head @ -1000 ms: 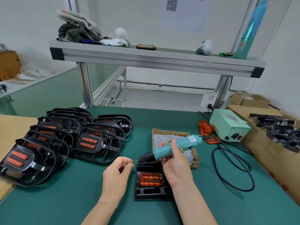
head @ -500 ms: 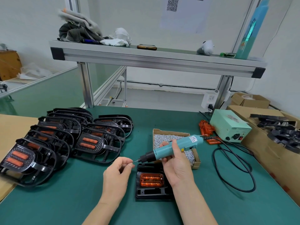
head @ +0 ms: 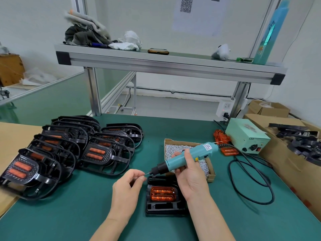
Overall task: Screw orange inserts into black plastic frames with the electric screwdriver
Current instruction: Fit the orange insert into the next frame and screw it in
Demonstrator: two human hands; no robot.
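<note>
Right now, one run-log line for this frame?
right hand: grips electric screwdriver | left hand: pinches bit tip | black frame with orange insert: flat on mat, untouched | driving: not yet

- Screwdriver point(head: 189, 158): teal body, black nose.
- Near frame point(head: 165, 208): black; its insert point(head: 162, 193): translucent orange.
- Left frames point(head: 119, 160): black, orange inserts point(head: 96, 151).
- Mat point(head: 69, 214): dark green.
- Screws point(head: 175, 150): silver, in a brown box point(head: 211, 173).
- Far-right power unit point(head: 243, 134): pale green, red switch point(head: 259, 149).
- Cable point(head: 251, 180): black.
</note>
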